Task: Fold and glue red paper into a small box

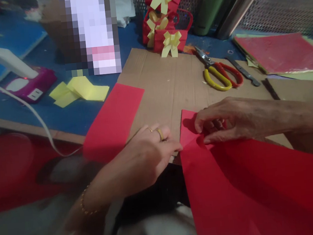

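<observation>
A large sheet of red paper (pixel 249 193) spreads over the front edge of the cardboard and hangs down in front of me, with a crease near its upper left corner. At its left edge is my left hand (pixel 149 155), fingers curled and the thumb and forefinger closed on the paper's border. My right hand (pixel 228 119) reaches in from the right across the sheet's upper part. Its fingers are bent round the paper near the crease, and the fingertips are partly hidden. A smaller red paper strip (pixel 115 117) lies left of my left hand.
Beyond the hands on the cardboard (pixel 166 76) lie scissors (pixel 220 74) and a cutter knife (pixel 242 70). Red paper boxes with yellow bows (pixel 171 42) stand behind. Yellow paper pieces (pixel 87 89), a purple power socket (pixel 35 86) and its cable are left; stacked sheets (pixel 283 51) are right.
</observation>
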`<action>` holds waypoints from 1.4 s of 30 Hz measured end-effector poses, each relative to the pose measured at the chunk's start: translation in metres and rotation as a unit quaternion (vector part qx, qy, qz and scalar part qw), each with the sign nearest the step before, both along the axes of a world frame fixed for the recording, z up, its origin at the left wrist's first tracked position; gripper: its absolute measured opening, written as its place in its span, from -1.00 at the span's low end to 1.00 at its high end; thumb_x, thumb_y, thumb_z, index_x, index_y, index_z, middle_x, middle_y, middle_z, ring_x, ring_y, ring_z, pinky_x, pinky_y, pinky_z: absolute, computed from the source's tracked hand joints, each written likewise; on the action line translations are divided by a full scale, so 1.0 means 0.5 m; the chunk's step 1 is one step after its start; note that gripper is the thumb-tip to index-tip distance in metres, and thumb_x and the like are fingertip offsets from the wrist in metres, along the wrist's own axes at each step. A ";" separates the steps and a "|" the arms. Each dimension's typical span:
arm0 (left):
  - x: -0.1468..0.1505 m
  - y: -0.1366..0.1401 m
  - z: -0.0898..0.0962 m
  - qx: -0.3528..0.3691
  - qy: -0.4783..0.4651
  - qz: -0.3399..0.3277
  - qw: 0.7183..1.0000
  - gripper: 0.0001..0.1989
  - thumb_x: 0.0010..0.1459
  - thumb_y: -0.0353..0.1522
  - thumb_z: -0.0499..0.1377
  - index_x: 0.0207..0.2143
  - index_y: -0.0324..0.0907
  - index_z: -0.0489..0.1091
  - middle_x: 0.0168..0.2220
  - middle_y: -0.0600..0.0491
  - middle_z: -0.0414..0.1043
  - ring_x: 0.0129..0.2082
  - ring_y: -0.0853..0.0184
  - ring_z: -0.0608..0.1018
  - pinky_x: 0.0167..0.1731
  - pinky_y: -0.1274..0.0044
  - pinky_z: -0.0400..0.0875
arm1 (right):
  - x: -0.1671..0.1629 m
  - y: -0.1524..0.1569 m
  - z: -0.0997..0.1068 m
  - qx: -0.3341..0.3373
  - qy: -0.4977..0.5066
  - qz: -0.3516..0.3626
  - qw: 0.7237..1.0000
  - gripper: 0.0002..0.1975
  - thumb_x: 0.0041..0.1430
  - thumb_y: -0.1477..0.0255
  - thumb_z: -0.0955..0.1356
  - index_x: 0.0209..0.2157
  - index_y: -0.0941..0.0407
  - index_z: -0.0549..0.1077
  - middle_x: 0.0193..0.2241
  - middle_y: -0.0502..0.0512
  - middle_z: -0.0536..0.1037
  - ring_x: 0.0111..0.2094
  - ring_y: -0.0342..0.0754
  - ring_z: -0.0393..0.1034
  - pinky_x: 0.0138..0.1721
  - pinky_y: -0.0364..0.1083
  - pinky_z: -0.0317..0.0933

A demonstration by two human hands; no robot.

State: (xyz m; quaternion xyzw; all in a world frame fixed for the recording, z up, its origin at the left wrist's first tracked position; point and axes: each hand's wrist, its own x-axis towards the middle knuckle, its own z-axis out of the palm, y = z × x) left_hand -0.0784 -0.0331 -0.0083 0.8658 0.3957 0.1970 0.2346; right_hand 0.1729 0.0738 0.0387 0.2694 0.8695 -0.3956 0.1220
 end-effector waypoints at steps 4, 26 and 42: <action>0.002 0.002 -0.008 0.000 -0.003 0.014 1.000 -0.72 0.35 -0.44 0.04 -0.15 -0.11 0.57 -0.22 0.00 0.45 -0.26 0.29 0.41 -0.28 0.46 0.27 | 0.000 -0.001 -0.001 0.017 0.005 0.008 1.000 -0.70 0.34 0.14 0.29 -0.27 0.07 0.46 -0.47 -0.02 0.52 -0.53 -0.15 0.30 -0.47 -0.14 0.04; 0.013 -0.010 0.007 0.044 -0.023 0.042 0.998 -0.76 0.34 -0.51 0.04 -0.16 -0.24 0.52 -0.24 -0.04 0.47 -0.23 0.27 0.46 -0.20 0.44 0.33 | -0.036 -0.021 -0.016 0.222 -0.010 0.031 0.975 -0.71 0.31 0.21 0.29 -0.42 0.06 0.45 -0.63 -0.05 0.38 -0.59 -0.15 0.14 -0.46 -0.09 -0.12; 0.012 0.031 0.040 0.065 -0.105 -0.001 0.992 -0.55 0.33 -0.61 -0.04 0.17 -0.16 0.35 -0.01 0.00 0.40 -0.11 0.42 0.48 -0.06 0.56 0.40 | -0.045 -0.050 0.003 0.250 -0.060 -0.029 0.966 -0.67 0.33 0.16 0.29 -0.39 0.06 0.49 -0.57 0.01 0.43 -0.56 -0.12 0.12 -0.44 -0.05 -0.10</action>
